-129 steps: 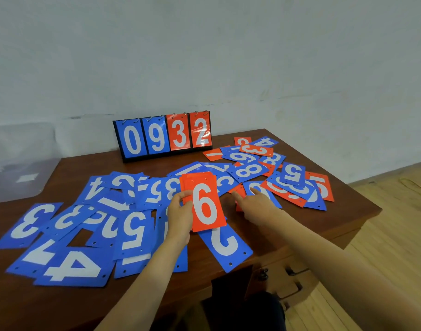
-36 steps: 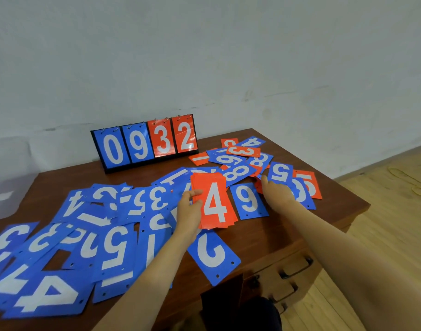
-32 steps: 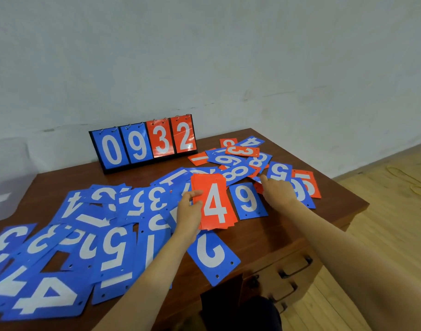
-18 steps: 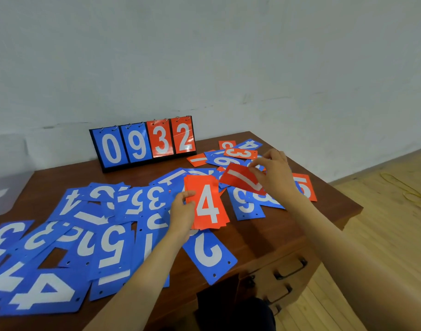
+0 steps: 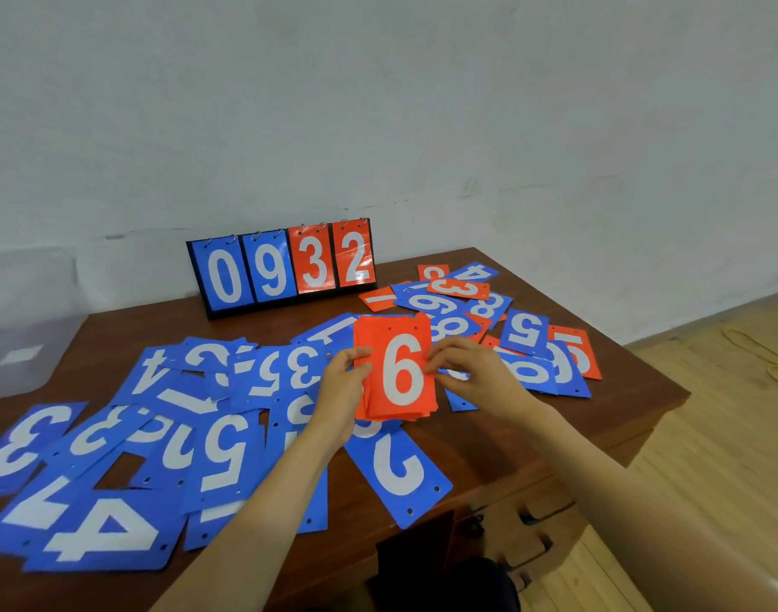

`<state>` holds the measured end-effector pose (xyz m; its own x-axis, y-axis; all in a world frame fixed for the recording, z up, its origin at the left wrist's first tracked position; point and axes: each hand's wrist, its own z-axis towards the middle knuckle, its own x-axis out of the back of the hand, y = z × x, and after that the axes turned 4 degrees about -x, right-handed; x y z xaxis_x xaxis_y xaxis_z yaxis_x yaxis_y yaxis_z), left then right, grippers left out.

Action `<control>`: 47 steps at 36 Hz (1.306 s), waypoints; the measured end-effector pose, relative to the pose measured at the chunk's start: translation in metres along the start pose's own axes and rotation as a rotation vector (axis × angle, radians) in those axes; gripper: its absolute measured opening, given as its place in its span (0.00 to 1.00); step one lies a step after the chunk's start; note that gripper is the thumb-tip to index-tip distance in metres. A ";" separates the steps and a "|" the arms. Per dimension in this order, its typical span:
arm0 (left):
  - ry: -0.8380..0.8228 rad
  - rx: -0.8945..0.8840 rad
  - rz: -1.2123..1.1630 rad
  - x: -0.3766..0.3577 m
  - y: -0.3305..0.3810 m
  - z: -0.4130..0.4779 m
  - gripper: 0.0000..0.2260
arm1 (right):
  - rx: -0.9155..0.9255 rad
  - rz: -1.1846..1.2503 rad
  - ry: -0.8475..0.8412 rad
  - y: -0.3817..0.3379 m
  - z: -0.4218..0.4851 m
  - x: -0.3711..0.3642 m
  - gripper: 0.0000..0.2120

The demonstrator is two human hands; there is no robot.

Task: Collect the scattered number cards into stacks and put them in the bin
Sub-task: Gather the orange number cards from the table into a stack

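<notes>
While the left hand gripped the orange card stack above the wooden table and the right hand pinched its right edge, the uneven cards could have fanned and slipped. The translucent bin, cut off at far left, looked hazy; the stack's count was hidden.

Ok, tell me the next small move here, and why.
Likely let the right hand leave the red stack and reach for the red 5 card: the left hand grips the stack, and red cards lie loose on that side.
</notes>
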<state>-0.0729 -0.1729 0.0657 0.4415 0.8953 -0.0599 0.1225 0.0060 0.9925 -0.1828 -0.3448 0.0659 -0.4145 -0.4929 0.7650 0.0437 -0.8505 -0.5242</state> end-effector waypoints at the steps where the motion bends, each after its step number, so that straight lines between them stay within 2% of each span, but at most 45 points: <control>1: -0.014 -0.008 0.008 -0.002 -0.001 -0.001 0.06 | -0.008 -0.020 -0.019 0.001 0.000 -0.001 0.09; 8: -0.014 -0.018 0.068 -0.019 -0.008 -0.001 0.11 | -0.142 -0.127 -0.083 0.022 0.003 0.004 0.11; 12: -0.015 0.025 0.092 -0.029 -0.010 0.005 0.11 | -0.412 -0.188 -0.015 0.064 0.015 0.010 0.14; 15: -0.009 0.038 0.124 -0.037 -0.012 0.010 0.11 | -0.630 -0.205 -0.048 0.090 0.030 0.020 0.17; 18: 0.002 0.047 0.144 -0.043 -0.014 0.017 0.11 | -0.733 -0.247 -0.157 0.106 0.050 0.030 0.20; 22: -0.002 0.054 0.146 -0.050 -0.016 0.027 0.11 | -0.799 -0.379 -0.416 0.118 0.072 0.040 0.33; 27: -0.016 0.083 0.106 -0.055 -0.020 0.036 0.11 | -0.810 -0.465 -0.538 0.124 0.090 0.043 0.32; 31: -0.018 0.087 0.101 -0.058 -0.022 0.038 0.11 | -0.831 -0.466 -0.515 0.127 0.092 0.043 0.33; 33: -0.015 0.084 0.113 -0.059 -0.023 0.039 0.11 | -0.822 -0.465 -0.496 0.126 0.091 0.042 0.30; 40: 0.022 0.057 0.139 -0.055 -0.018 0.034 0.11 | -0.690 -0.272 -0.255 0.114 0.087 0.045 0.10; 47: 0.140 0.030 0.149 -0.042 -0.011 0.026 0.11 | -0.466 0.001 -0.035 0.071 0.094 0.074 0.07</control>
<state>-0.0700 -0.2222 0.0541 0.3292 0.9384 0.1050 0.0920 -0.1426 0.9855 -0.1252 -0.4587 0.1205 -0.3833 -0.5060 0.7727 -0.3728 -0.6806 -0.6306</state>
